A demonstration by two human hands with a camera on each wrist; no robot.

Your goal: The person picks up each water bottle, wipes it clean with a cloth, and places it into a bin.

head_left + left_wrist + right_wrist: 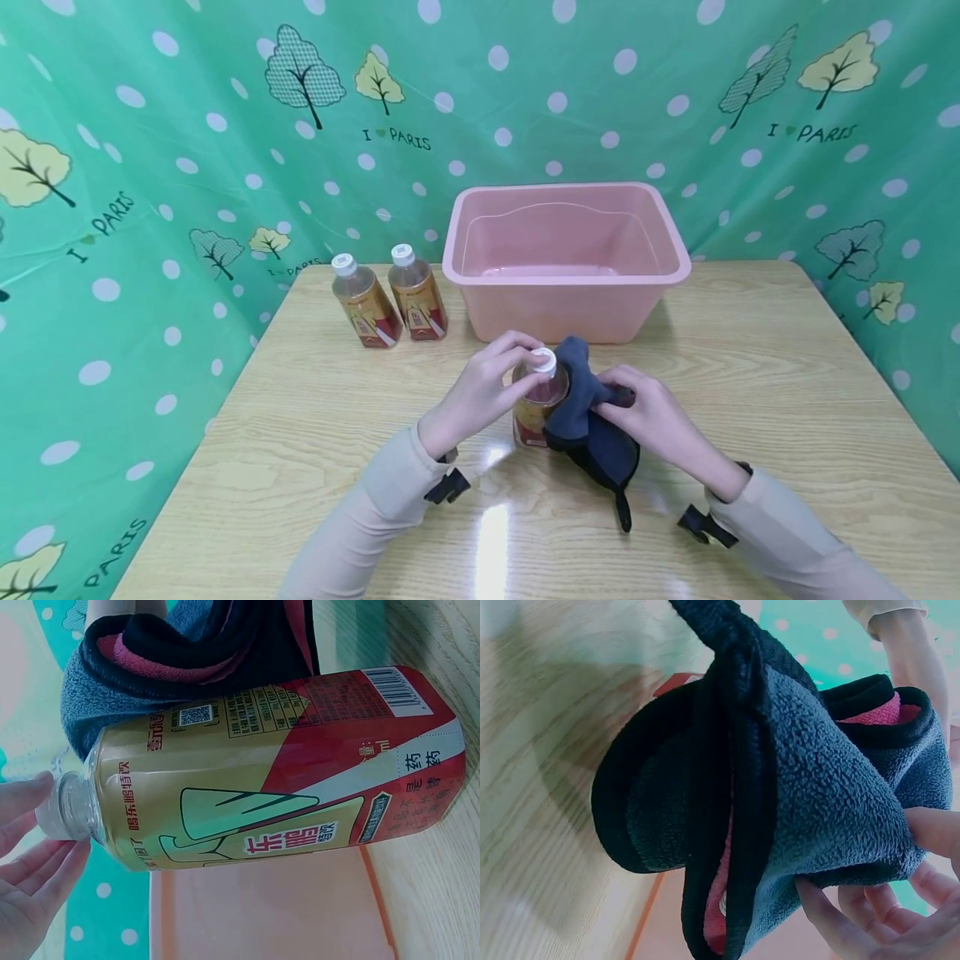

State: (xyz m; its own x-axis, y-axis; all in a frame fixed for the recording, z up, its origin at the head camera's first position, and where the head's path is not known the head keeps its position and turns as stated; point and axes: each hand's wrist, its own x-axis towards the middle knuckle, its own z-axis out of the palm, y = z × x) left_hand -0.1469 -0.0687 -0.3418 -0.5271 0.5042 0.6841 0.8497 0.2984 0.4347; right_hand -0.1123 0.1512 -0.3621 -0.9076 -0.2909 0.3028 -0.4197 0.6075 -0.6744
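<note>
Left hand (486, 383) pinches a bottle (532, 417) by its cap (546, 362); right hand (654, 417) pinches dark-blue cloth (576, 396); beyond both, a pink tub (555, 310).

bright, glare on tabletop (262, 433), soft shadows

Wood-grain tbl (300, 467) has pink tub (551, 310), 2 btls (367, 308) (418, 302) to its L, front btl (531, 418).
</note>
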